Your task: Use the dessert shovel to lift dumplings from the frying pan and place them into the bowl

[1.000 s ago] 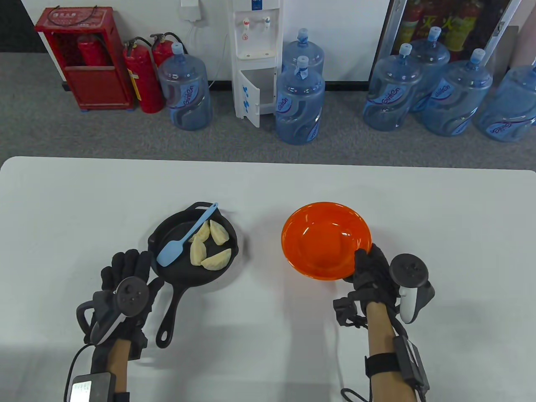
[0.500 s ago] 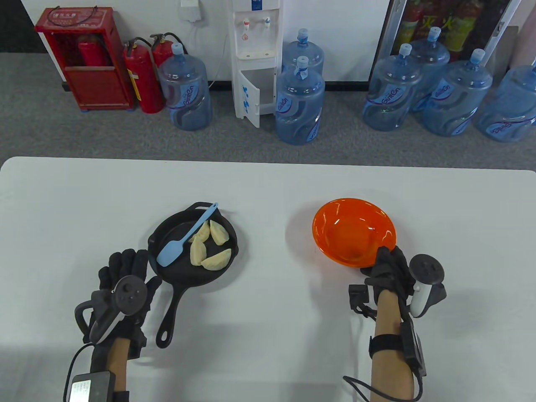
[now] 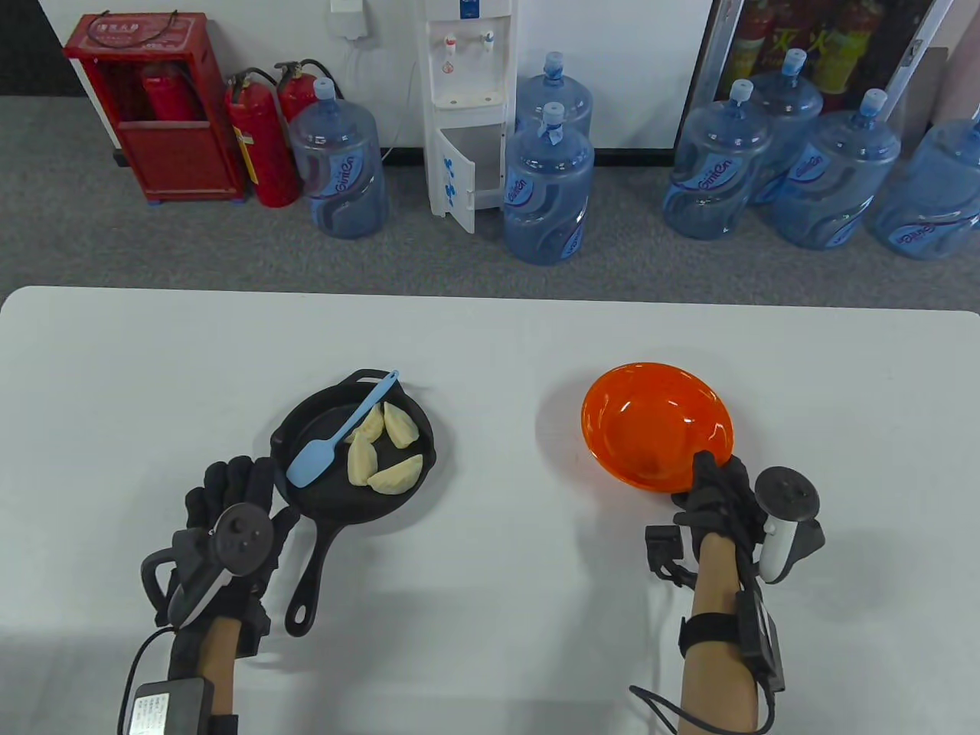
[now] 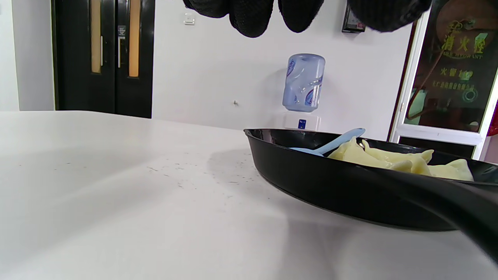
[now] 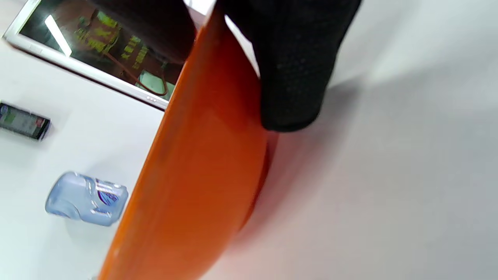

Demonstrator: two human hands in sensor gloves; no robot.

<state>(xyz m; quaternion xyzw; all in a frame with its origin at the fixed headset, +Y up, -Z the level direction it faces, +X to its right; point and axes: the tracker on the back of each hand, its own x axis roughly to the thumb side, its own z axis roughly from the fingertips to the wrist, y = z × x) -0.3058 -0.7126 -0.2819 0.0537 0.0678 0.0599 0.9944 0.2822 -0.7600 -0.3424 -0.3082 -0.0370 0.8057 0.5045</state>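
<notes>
A black frying pan (image 3: 302,429) sits left of centre on the white table, its handle pointing toward me. Several pale dumplings (image 3: 383,452) lie in it, and the light blue dessert shovel (image 3: 337,436) rests across them with its blade at the pan's left rim. My left hand (image 3: 230,490) lies beside the pan's near-left edge with straight fingers, holding nothing. The left wrist view shows the pan (image 4: 330,182) side-on, with dumplings (image 4: 393,159) and shovel (image 4: 330,144) inside. My right hand (image 3: 716,482) pinches the near rim of the empty orange bowl (image 3: 651,417). In the right wrist view a finger (image 5: 291,74) lies over the bowl (image 5: 194,175).
The table's far edge (image 3: 490,295) runs across the middle of the table view. Beyond it, on the floor, stand water jugs (image 3: 547,191), a white dispenser (image 3: 467,107), fire extinguishers (image 3: 260,138) and a red cabinet (image 3: 157,107). White tabletop lies between pan and bowl.
My right hand has carried the orange bowl to the right and slightly away from the pan. The left hand, pan, shovel and dumplings have stayed where they were.
</notes>
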